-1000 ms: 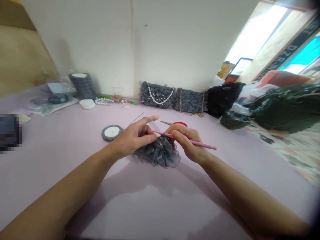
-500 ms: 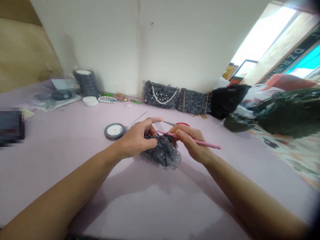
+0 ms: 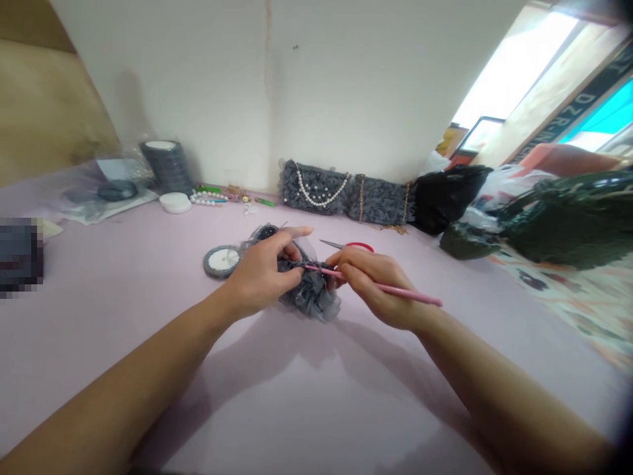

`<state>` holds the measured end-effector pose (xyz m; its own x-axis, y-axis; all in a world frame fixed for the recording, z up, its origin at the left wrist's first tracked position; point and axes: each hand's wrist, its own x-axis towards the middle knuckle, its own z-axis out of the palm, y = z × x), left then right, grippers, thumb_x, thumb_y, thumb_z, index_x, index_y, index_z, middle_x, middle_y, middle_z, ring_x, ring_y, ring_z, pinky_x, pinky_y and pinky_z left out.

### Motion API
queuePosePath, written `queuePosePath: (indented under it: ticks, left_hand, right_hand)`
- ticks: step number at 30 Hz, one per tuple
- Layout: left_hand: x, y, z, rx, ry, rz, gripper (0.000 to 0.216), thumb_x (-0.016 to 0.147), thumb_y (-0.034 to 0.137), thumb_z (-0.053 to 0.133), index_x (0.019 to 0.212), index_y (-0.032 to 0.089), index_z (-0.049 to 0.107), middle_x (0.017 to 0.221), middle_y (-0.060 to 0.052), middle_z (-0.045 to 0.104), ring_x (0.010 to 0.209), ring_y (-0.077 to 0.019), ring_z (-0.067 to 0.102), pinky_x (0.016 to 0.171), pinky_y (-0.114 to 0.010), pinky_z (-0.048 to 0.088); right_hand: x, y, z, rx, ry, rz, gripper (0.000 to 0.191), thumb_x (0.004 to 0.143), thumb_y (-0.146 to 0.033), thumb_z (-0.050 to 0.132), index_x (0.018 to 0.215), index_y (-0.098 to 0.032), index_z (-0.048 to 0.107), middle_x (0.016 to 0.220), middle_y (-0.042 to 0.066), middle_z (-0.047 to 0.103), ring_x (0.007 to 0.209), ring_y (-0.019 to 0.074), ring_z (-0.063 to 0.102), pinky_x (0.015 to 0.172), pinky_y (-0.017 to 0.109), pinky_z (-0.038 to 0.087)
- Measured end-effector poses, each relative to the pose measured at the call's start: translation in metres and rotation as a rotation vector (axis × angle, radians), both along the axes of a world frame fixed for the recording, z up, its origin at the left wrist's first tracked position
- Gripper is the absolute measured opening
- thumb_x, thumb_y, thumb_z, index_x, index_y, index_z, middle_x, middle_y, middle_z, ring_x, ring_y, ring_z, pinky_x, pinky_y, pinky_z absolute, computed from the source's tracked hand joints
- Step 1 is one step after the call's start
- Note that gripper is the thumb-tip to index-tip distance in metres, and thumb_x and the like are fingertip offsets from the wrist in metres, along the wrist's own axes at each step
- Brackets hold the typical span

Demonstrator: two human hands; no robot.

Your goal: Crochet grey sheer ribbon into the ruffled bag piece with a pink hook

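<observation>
My left hand (image 3: 264, 272) pinches a piece of dark grey ruffled ribbon crochet (image 3: 316, 300) between thumb and fingers, its index finger stretched out to the right. My right hand (image 3: 373, 284) grips a pink crochet hook (image 3: 408, 293) like a pen. The hook's tip lies at the upper edge of the crochet, close to my left thumb; whether it has caught a loop I cannot tell. Part of the piece shows behind my left hand. A grey ribbon spool (image 3: 213, 262) with a white centre lies flat beside that hand, partly covered. Red-handled scissors (image 3: 363, 247) lie just behind my right hand.
Against the wall lean a grey ruffled bag with a pearl strand (image 3: 312, 188) and another with gold chains (image 3: 380, 200). Stacked ribbon spools (image 3: 167, 166), a white disc (image 3: 175, 202) and pearl beads (image 3: 208, 197) stand back left. Black plastic bags (image 3: 448, 194) crowd the right.
The hook's tip has come down and left onto the crochet's edge. The crochet has turned and shifted left, and more of it shows behind my left hand, now overlapping the spool.
</observation>
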<state>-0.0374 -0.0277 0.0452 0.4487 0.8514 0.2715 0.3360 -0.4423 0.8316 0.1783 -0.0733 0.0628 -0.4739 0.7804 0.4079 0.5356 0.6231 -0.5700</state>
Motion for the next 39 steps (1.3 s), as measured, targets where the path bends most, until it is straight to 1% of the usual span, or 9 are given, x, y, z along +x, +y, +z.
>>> queuePosePath:
  ticks: [3,9,15,19,22,26,31,35,39]
  left_hand:
    - [0.003,-0.003,0.001,0.072,0.025,0.079,0.057,0.075,0.015,0.058,0.132,0.022,0.057,0.088,0.001,0.063,0.075,-0.0143,0.058,0.07,-0.028,0.045]
    - [0.007,-0.008,0.003,0.211,0.043,0.13,0.005,0.075,0.014,0.058,0.076,0.018,0.057,0.129,-0.007,0.064,0.1,-0.0197,0.063,0.083,-0.031,0.047]
    - [0.013,-0.013,-0.006,0.38,0.134,0.118,0.049,0.079,0.008,0.051,0.126,0.019,0.059,0.109,-0.007,0.066,0.102,-0.0216,0.062,0.089,-0.033,0.048]
    - [0.018,-0.017,-0.011,0.432,0.134,0.073,0.055,0.083,0.006,0.047,0.136,0.017,0.054,0.112,-0.009,0.063,0.106,-0.021,0.06,0.094,-0.033,0.046]
    - [0.021,-0.019,-0.009,0.286,0.047,0.105,0.056,0.082,0.01,0.053,0.137,0.016,0.053,0.1,-0.006,0.063,0.099,-0.0198,0.06,0.094,-0.033,0.045]
    - [0.026,-0.017,-0.008,-0.217,-0.285,0.147,0.066,0.075,0.019,0.068,0.139,0.017,0.05,0.083,0.001,0.059,0.08,-0.0152,0.058,0.077,-0.028,0.046]
    - [0.019,-0.007,-0.008,-0.76,-0.53,-0.061,0.061,0.068,0.021,0.076,0.127,0.018,0.059,0.073,0.005,0.053,0.051,-0.0047,0.036,0.049,-0.022,0.027]
    - [0.004,0.002,-0.001,-0.874,-0.426,-0.234,0.064,0.065,0.019,0.079,0.127,0.021,0.062,0.077,0.002,0.058,0.056,-0.0067,0.043,0.051,-0.023,0.027]
    - [-0.007,0.009,0.005,-0.812,-0.344,-0.233,0.064,0.067,0.019,0.077,0.13,0.02,0.061,0.08,0.001,0.057,0.066,-0.0102,0.052,0.058,-0.024,0.035]
  right_hand:
    - [-0.004,-0.003,-0.002,0.088,-0.027,-0.039,0.025,0.099,-0.016,0.038,0.092,-0.014,0.062,0.08,0.003,0.062,0.07,0.0119,0.055,0.065,0.027,0.043]
    - [-0.008,-0.006,-0.004,0.19,-0.066,-0.059,0.02,0.1,-0.02,0.038,0.093,-0.016,0.056,0.085,0.006,0.061,0.074,0.0143,0.056,0.068,0.028,0.044]
    - [-0.022,-0.019,-0.007,0.164,-0.247,-0.174,0.019,0.101,-0.026,0.038,0.085,-0.02,0.045,0.085,0.006,0.056,0.065,0.0138,0.05,0.058,0.027,0.041]
    - [-0.028,-0.021,-0.017,0.197,-0.301,-0.258,0.021,0.099,-0.026,0.041,0.08,-0.021,0.039,0.076,0.0,0.047,0.054,0.0104,0.041,0.049,0.024,0.033]
    - [-0.029,-0.015,-0.028,0.313,-0.271,-0.3,0.022,0.1,-0.026,0.04,0.079,-0.021,0.04,0.075,0.0,0.046,0.053,0.01,0.039,0.047,0.024,0.031]
    - [-0.023,0.001,-0.045,0.523,-0.213,-0.29,0.023,0.101,-0.026,0.041,0.078,-0.022,0.042,0.077,0.002,0.05,0.058,0.012,0.042,0.05,0.025,0.034]
    - [-0.011,0.012,-0.052,0.636,-0.084,-0.11,0.019,0.098,-0.019,0.046,0.079,-0.022,0.044,0.085,0.006,0.057,0.07,0.0141,0.053,0.058,0.026,0.045]
    - [-0.006,0.01,-0.038,0.489,-0.006,0.058,0.014,0.096,-0.018,0.049,0.083,-0.021,0.047,0.086,0.006,0.059,0.076,0.0151,0.056,0.063,0.027,0.049]
    - [-0.005,0.006,-0.02,0.29,0.011,0.134,0.013,0.098,-0.017,0.043,0.088,-0.019,0.052,0.087,0.006,0.06,0.073,0.0135,0.055,0.064,0.027,0.047]
